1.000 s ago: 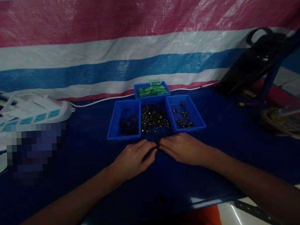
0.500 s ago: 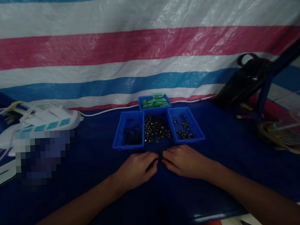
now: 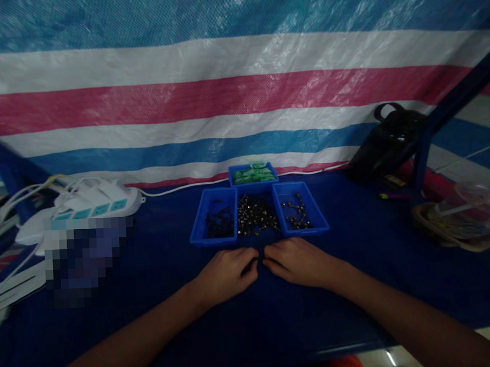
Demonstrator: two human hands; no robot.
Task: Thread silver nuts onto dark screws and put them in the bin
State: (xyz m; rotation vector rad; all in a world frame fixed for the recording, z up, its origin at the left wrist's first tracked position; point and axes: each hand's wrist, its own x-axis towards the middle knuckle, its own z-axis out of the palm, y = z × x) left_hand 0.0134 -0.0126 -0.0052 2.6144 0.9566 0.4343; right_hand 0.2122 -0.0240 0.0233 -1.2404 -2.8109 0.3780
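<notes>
My left hand [image 3: 229, 273] and my right hand [image 3: 295, 261] face each other over the dark blue table [image 3: 251, 329], fingertips pinched and a small gap between them. Whatever each pinch holds is too small and dark to make out. Just beyond the hands lies a heap of small brassy metal parts [image 3: 256, 213]. To its left, a blue tray [image 3: 195, 231] holds thin black pieces [image 3: 220, 222]. On the right, another blue tray [image 3: 322, 223] contains a few scattered metal pieces [image 3: 298, 213]. A smaller blue tray [image 3: 231, 176] behind carries green packets [image 3: 255, 173].
A white power strip [image 3: 128, 202] with cables lies at the left. At the back right a black bottle [image 3: 383, 142] leans near a blue frame post [image 3: 423, 165]. A brown basket [image 3: 429, 224] with a clear plastic cup [image 3: 469, 203] sits at the far right. Striped sheeting [image 3: 225, 98] hangs behind.
The camera view has tilted upward a little, so the trays and sheeting sit lower in the picture. Both hands keep nearly the same pinched pose, fingertips close together.
</notes>
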